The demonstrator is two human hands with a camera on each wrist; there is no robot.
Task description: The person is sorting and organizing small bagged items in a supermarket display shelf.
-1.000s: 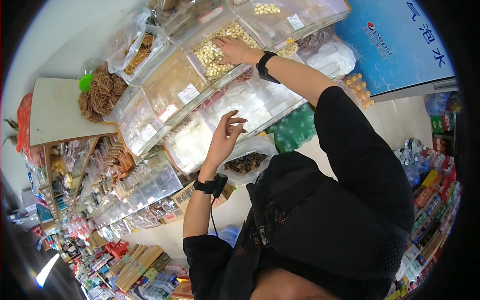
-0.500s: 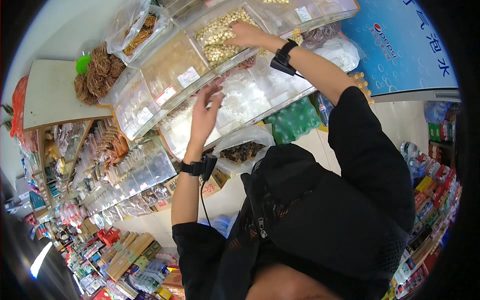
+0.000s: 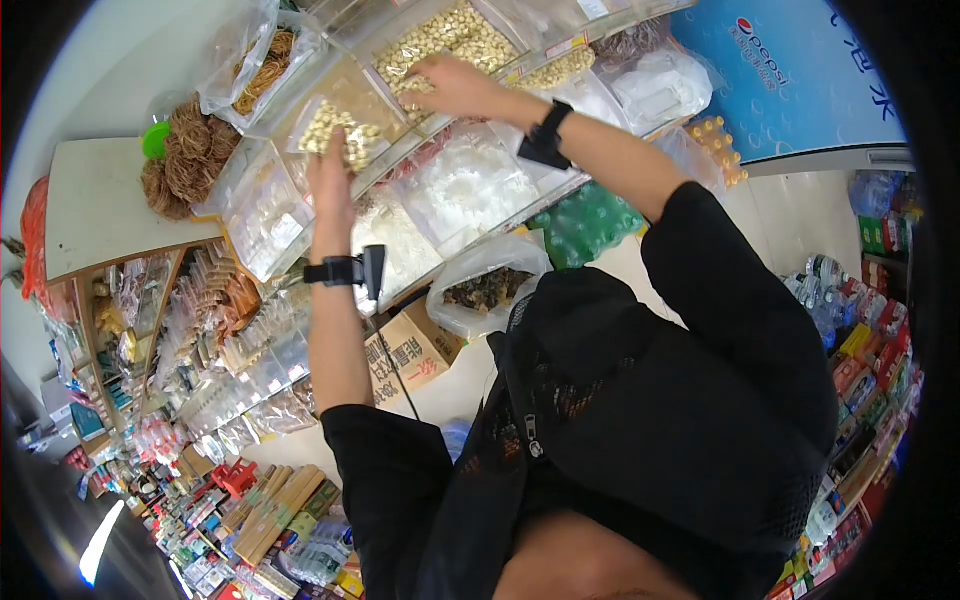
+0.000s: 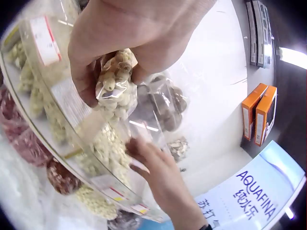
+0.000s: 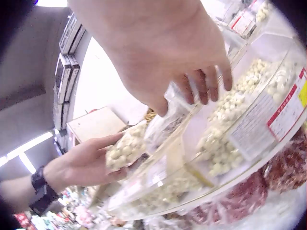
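My left hand [image 3: 332, 195] grips a clear bag of lotus seeds [image 3: 362, 150] over the divided display bins. In the left wrist view its thumb and fingers close around the top of the bag [image 4: 117, 96]. Pale round seeds show through the film. To the right, my right hand [image 3: 455, 88] hovers at the front of a bin heaped with more lotus seeds [image 3: 450, 35]. In the right wrist view that hand [image 5: 168, 62] hangs over the bin, fingers loosely bent downward, with nothing between them.
Lower bins hold white bagged goods [image 3: 460, 190]. Bundles of brown strands [image 3: 195, 150] sit at the left on a pale counter [image 3: 100, 200]. An open bag of dark dried pieces [image 3: 490, 290] stands below the shelf. A blue Pepsi cooler [image 3: 790, 80] borders the right.
My left hand has moved left and up, and now holds the bag of lotus seeds; earlier it was empty. My right hand, earlier among the seeds, has drawn toward the bin's front.
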